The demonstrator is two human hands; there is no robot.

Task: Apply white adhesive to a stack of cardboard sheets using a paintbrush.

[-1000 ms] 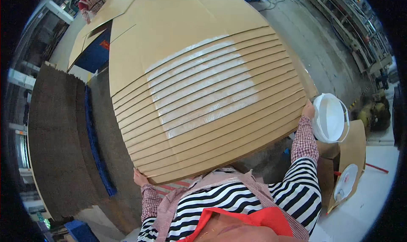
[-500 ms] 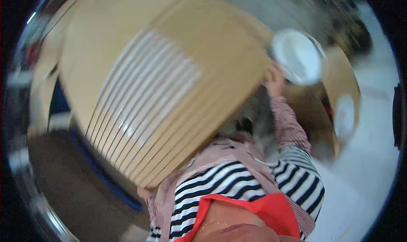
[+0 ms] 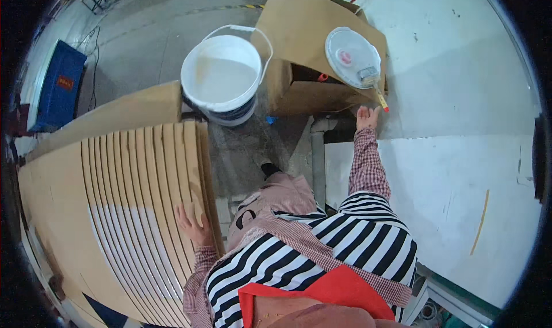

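head view: the left hand (image 3: 192,227) lies flat, fingers spread, on the fanned cardboard stack (image 3: 132,213). the right hand (image 3: 366,118), fingers loosely open, reaches for the brush (image 3: 376,92) on the round lid (image 3: 352,58); best gripped by its handle. open room on the white board (image 3: 460,184); the white bucket (image 3: 221,78) stands near the stack's edge.
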